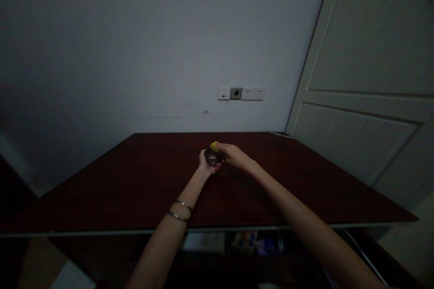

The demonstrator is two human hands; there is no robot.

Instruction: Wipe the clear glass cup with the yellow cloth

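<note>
A small, see-through glass container (213, 158) is cradled in my left hand (205, 162), above the middle of the dark red table. Its fingers wrap around the lower side of the glass. At the container's upper edge, my right hand (228, 151) pinches a small yellow rounded piece (214, 146) between thumb and fingers. Whether this piece is a lid or a sponge I cannot tell in the dim light. Two silvery bangles (179, 211) circle my left forearm.
The dark red table (111, 180) runs back to a pale wall (162, 45). Sockets and switches (241, 93) sit on the wall. A white panelled door (366, 99) stands at the right. Beneath the table's front edge, a shelf holds a pale box (205, 242) and several packets (246, 240).
</note>
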